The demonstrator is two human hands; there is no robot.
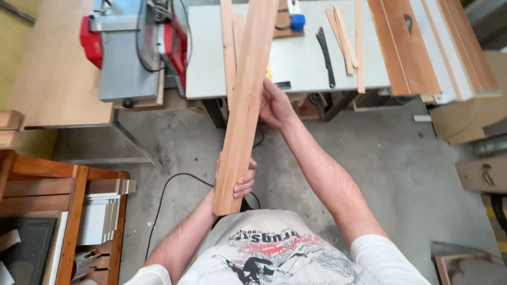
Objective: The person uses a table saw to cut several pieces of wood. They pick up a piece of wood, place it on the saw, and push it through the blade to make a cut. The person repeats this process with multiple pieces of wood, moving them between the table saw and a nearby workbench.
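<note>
Head view, looking down: one long wooden board (244,105), held lengthwise away from the body, its far end cut off by the top edge of the frame and its near end just above the printed T-shirt (274,253); the left hand (240,179) is mostly hidden behind the board near its lower end, only curled fingers showing on the board's right edge, grip closed around it; the right hand (274,105) lies against the board's right edge about midway up, palm side hidden, grip wrapped on the board as far as can be made out. Behind the board, a pale grey worktop (296,58) carries a few thin wood strips (346,39), a dark narrow tool (325,55) of uncertain kind, a small blue object (297,21) partly cropped, and wide reddish planks (406,47) at its right side. To the left stands one red and grey machine (132,47), its upper part out of frame, beside a plywood sheet (58,68). Floor: bare grey concrete (401,158), crossed by one black cable (169,195); a wooden rack (63,211) occupies the lower left corner; cardboard boxes (480,174) are cut off at right.
</note>
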